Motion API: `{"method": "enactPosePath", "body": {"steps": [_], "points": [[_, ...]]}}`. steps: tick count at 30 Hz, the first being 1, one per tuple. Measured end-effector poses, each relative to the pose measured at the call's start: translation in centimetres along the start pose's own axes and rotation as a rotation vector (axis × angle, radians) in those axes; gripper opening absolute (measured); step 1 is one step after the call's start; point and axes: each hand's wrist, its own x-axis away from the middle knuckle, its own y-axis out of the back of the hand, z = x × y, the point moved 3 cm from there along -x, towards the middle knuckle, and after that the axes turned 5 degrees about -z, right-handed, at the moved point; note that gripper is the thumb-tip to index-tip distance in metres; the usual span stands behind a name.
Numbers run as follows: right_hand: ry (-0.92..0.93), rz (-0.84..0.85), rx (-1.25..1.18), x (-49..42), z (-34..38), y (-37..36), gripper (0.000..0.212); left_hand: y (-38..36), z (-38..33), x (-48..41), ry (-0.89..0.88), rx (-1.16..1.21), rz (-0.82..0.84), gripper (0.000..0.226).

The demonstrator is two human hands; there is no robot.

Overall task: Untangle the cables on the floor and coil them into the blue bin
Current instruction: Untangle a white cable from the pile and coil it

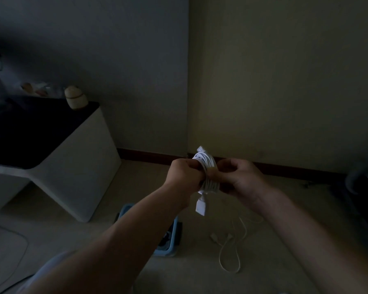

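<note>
Dim room corner, beige floor (62, 230). Beneath left forearm (136, 230), blue bin (169, 250). Above it, left hand (184, 177) clenched round white cable coil (208, 172) to bind loops; right hand (240, 179) curled on coil's other side, probably tidying wraps. Right of bin, loose white cable (229, 251) on floor, uncoiled.

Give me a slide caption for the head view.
Left hand and right hand grip a coiled white cable; the blue bin and a loose cable sit on the floor.
</note>
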Motion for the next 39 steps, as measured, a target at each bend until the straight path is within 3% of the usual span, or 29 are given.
{"method": "enactPosePath", "body": {"steps": [3,7,11,19,22,29,34,39], "points": [[0.019,-0.027,0.060,0.0,0.1,0.2,0.071,-0.1,0.2,-0.1,-0.014,-0.052,-0.034,0.015],[0.103,-0.061,0.176,0.1,0.8,0.5,0.038,-0.4,0.0,0.4,0.009,-0.039,-0.023,0.018],[0.113,-0.111,0.264,-0.3,0.8,0.5,0.039,-0.9,0.4,0.5,0.173,0.148,-0.002,0.026],[0.166,-0.216,0.470,-1.3,0.3,1.1,0.030,-1.0,-0.3,0.5,0.212,0.112,0.147,0.044],[0.151,-0.191,0.461,-1.4,0.2,1.3,0.034,-1.1,-0.3,0.5,0.221,0.088,0.150,0.041],[0.104,-0.115,0.400,-0.4,0.4,1.0,0.032,-1.3,0.7,0.8,0.225,0.143,-0.034,0.027],[0.106,-0.135,0.406,-0.4,-0.1,0.7,0.030,-1.4,0.9,1.2,0.122,0.039,-0.064,0.022],[0.011,-0.050,0.301,-0.7,-0.4,1.1,0.030,-1.7,0.8,1.8,0.055,-0.005,-0.030,0.028]]}}
